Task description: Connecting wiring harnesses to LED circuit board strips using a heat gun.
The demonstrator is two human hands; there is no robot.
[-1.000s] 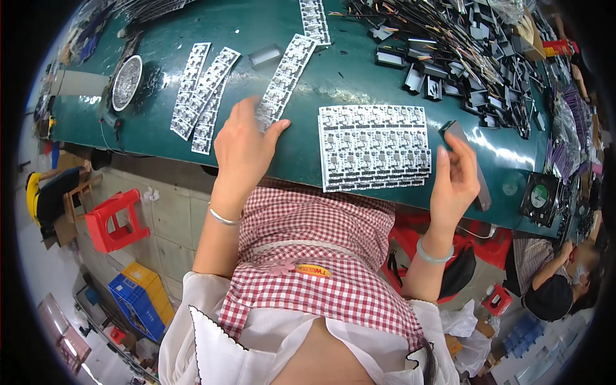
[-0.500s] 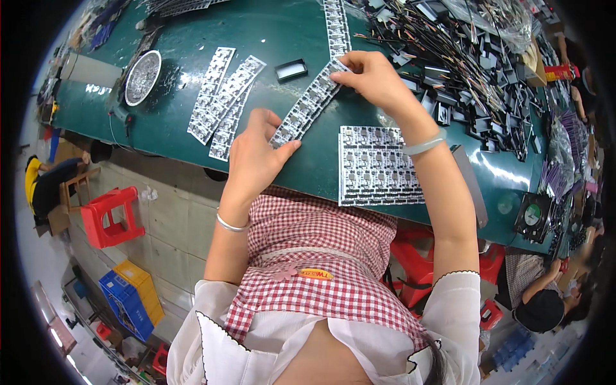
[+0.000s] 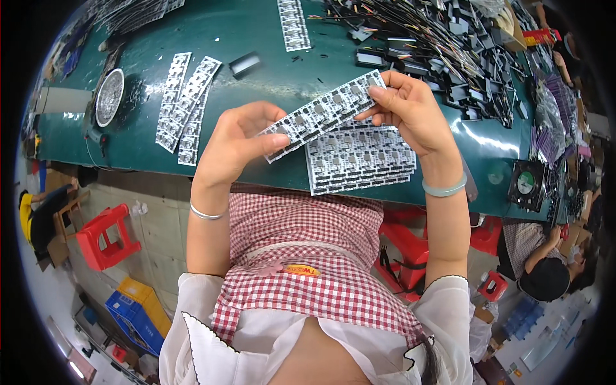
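Note:
Between my two hands a white circuit board strip with dark parts is held aslant, its right end higher in the picture. My left hand pinches the left end between thumb and fingers. Closed on the right end is my right hand, thumb on top. Under and behind the strip lies a stack of similar circuit board panels, partly hidden by it. Several loose board strips lie fanned out to the left. Another board strip lies at the far side.
A heap of black housings and wires covers the right of the green table. One black rectangular frame lies beyond my left hand. A round white bowl stands at left, a black fan-like part at right.
The strip has been lifted off the tabletop, brought closer and turned flatter, over the edge of the panel stack. Both hands have moved with it, still gripping its ends.

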